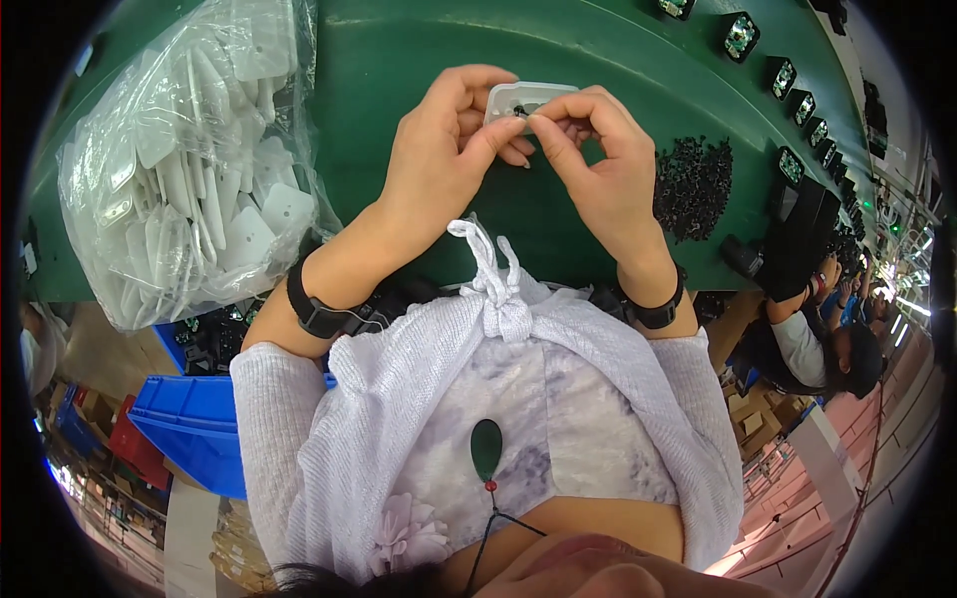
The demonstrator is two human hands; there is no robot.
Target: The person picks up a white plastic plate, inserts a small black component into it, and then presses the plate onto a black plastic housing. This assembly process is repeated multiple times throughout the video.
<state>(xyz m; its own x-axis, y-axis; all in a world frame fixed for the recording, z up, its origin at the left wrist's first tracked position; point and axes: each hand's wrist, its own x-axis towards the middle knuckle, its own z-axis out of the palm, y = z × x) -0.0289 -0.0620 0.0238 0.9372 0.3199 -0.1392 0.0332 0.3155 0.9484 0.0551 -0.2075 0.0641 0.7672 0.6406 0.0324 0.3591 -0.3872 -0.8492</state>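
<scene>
Left hand (457,130) is gripping white translucent rectangular plastic cover (543,89) at its left end; right hand (604,140) is pinching small black plastic piece (519,110) over it. Cover is sitting between both hands, above green counter (399,45), thumb tips lying close together.

1. Left hand (439,140) grips a pale cover (548,91) at its fingertips.
2. Right hand (606,157), just beside, pinches a small black part (518,111).
3. Right of the right hand: black pieces (693,189), piled.
4. Left of the left hand: clear bag (299,110) of white plates (246,239).
</scene>
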